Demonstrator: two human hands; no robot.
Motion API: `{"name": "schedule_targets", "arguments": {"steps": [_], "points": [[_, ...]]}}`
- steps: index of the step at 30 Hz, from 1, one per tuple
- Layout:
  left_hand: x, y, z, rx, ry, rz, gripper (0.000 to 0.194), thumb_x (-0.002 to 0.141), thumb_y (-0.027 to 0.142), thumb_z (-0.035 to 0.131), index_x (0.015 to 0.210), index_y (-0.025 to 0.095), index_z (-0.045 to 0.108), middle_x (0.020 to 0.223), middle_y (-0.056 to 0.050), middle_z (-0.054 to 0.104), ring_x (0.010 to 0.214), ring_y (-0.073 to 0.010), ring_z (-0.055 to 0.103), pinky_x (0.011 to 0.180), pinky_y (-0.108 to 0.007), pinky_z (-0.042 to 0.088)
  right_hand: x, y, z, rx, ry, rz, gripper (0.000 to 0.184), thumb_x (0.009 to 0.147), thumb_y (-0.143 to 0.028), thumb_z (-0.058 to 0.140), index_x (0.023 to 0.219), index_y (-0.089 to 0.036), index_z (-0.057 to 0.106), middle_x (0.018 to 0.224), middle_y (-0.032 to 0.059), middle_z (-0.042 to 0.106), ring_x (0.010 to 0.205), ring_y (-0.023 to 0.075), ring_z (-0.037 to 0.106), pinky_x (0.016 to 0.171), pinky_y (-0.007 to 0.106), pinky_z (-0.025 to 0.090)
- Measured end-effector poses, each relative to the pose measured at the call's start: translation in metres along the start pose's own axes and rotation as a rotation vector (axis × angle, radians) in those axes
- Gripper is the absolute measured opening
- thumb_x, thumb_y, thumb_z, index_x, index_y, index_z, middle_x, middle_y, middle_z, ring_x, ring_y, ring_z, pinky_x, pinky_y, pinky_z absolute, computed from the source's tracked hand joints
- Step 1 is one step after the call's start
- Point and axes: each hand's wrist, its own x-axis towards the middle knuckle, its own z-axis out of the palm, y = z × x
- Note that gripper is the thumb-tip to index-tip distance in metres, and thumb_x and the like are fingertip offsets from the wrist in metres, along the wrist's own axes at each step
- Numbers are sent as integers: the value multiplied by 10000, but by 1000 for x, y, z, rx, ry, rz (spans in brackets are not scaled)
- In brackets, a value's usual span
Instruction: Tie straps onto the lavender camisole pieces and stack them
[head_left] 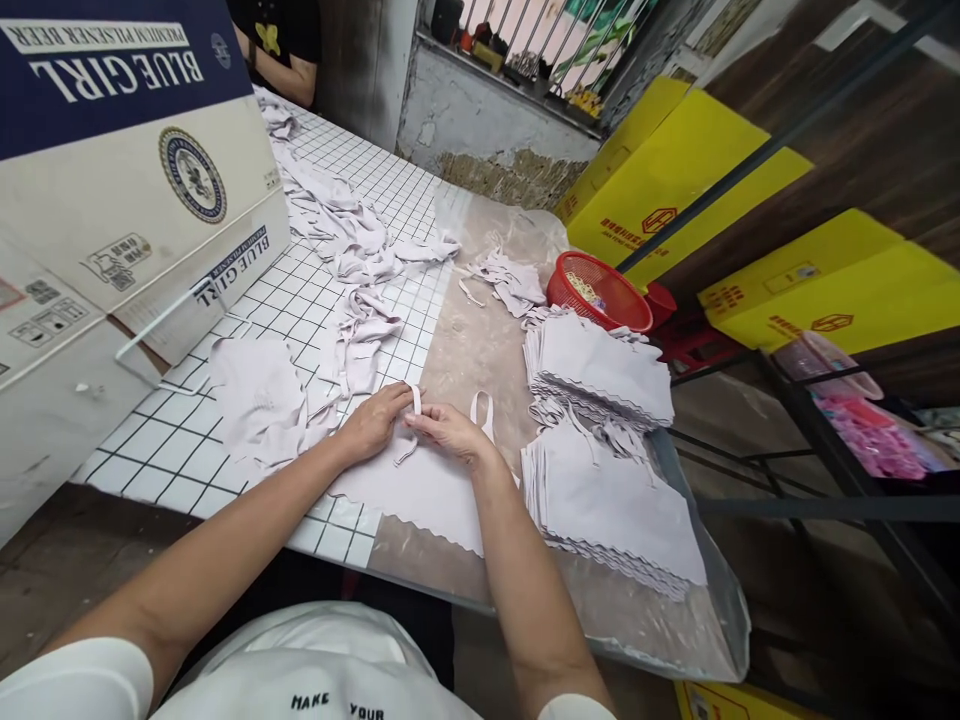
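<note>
A pale pinkish-grey camisole [435,500] with a wavy hem lies spread in front of me at the table's near edge. My right hand [450,432] pinches one of its thin shoulder straps [417,400] between thumb and fingers. Beside it, my left hand [377,422] is closed at the top edge of the same camisole, its fingertips at the base of that strap. The other strap [482,408] forms a loop to the right. Another flat piece of the same cloth [259,400] lies left of my left hand, next to crumpled pieces [364,335].
Two stacks of folded garments, a far one [600,365] and a near one [607,495], stand at right. Behind them is a red basket [600,290]. A large beer carton [135,200] blocks the left. Across the gridded table [352,150] a person [277,50] sits by a cloth heap.
</note>
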Motion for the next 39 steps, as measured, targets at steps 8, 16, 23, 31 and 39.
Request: {"name": "schedule_targets", "arguments": {"steps": [8,16,23,31,39], "points": [[1,-3,-2,-75,9,-83,727,765,1,356,1442,232,483,1417,-63,557,1303,-214,496,1128,-445,414,-53,-6,-14,-84,-153,-24,428,787,-576,701,743,-150,686,762,25,631,746,149,552,717,285,412],[2,-1,-2,-57,18,-94,696,795,11,361,1450,223,462,1429,-74,539,1294,-225,498,1124,-462,417,-61,3,-12,-53,-11,-113,397,743,-554,746,803,-162,763,786,19,599,740,140,542,718,287,439],[3,1,-2,-57,101,-108,509,872,78,379,1351,173,522,1323,-122,570,1246,-228,524,1079,-439,448,-47,8,-9,34,173,-94,362,720,-513,745,799,-160,716,662,-20,564,609,103,451,589,248,361],[4,23,-13,-87,179,-86,121,893,270,567,862,187,650,867,-51,604,904,-211,547,846,-372,477,-14,26,2,44,511,-280,314,749,-483,705,824,-179,706,822,31,689,789,171,615,768,303,484],[6,28,-14,-178,27,-119,106,857,213,565,788,191,643,822,-33,605,858,-197,539,812,-350,460,-9,34,12,40,516,-304,275,768,-452,693,866,-197,729,903,56,749,843,204,669,830,351,528]]}}
